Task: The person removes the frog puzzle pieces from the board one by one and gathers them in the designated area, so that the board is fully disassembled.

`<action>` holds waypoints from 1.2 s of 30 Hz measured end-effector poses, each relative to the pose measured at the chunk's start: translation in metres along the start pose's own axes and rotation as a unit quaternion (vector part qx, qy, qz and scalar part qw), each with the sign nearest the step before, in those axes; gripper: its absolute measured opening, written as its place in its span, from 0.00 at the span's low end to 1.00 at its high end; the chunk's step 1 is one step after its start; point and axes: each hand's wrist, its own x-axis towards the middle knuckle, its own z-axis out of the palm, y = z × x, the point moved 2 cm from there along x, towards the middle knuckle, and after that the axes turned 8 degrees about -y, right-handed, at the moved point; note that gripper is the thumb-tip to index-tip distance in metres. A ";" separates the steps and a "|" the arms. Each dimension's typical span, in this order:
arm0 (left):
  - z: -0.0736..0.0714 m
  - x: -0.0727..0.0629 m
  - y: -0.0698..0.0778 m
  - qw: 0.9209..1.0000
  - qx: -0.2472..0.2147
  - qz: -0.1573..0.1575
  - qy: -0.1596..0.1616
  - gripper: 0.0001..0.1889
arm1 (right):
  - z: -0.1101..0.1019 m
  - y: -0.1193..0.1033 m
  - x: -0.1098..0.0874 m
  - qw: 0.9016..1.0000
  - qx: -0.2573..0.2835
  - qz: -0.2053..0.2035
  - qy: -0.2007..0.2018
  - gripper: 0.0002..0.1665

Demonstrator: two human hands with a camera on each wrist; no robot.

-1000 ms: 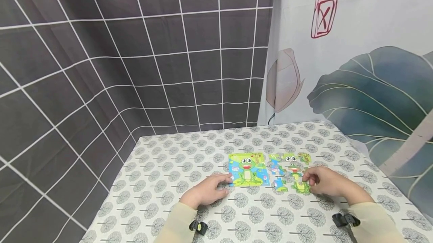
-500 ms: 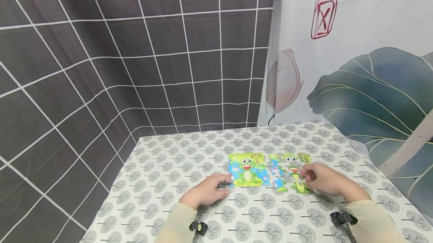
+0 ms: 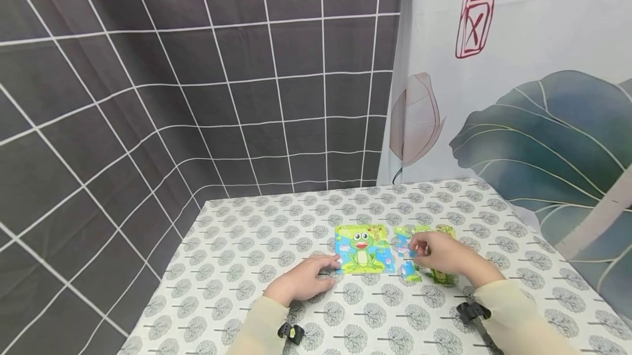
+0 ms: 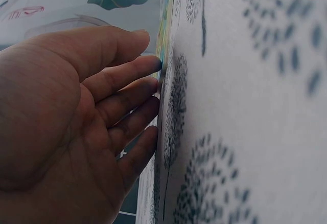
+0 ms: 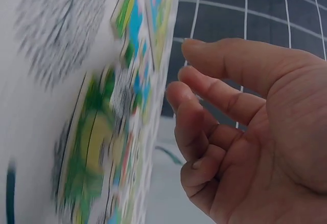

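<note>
A square picture card (image 3: 362, 259) of a green frog on blue lies flat on the table. My left hand (image 3: 303, 280) rests at the card's left edge, its fingertips at the border and its fingers relaxed, as the left wrist view also shows. To the right of the card lies a partly spaced set of frog jigsaw puzzle pieces (image 3: 408, 271). Over them hovers my right hand (image 3: 446, 256), hiding much of the frog's face. In the right wrist view its thumb and loosely bent fingers stand apart with nothing between them, beside the frog-belly piece (image 5: 92, 142).
A white cloth with grey tree prints (image 3: 266, 311) covers the table. Behind it hangs a dark curtain with a white grid (image 3: 247, 97). A pale curtain (image 3: 518, 97) with lotus leaves hangs at the right.
My right hand has moved left from beside the frog-belly piece to above the middle of the puzzle pieces. My left hand has stayed at the card's edge.
</note>
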 end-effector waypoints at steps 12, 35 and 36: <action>0.002 0.000 0.002 1.000 -0.007 -0.001 -0.003 0.18 | 0.022 -0.032 0.031 1.000 -0.016 -0.012 -0.013 0.24; 0.000 0.000 0.000 1.000 0.007 -0.002 0.003 0.18 | 0.044 -0.054 0.050 0.997 -0.059 0.032 -0.025 0.29; 0.000 0.000 0.000 1.000 0.006 -0.003 0.003 0.18 | 0.044 -0.055 0.050 0.997 -0.062 0.031 -0.025 0.28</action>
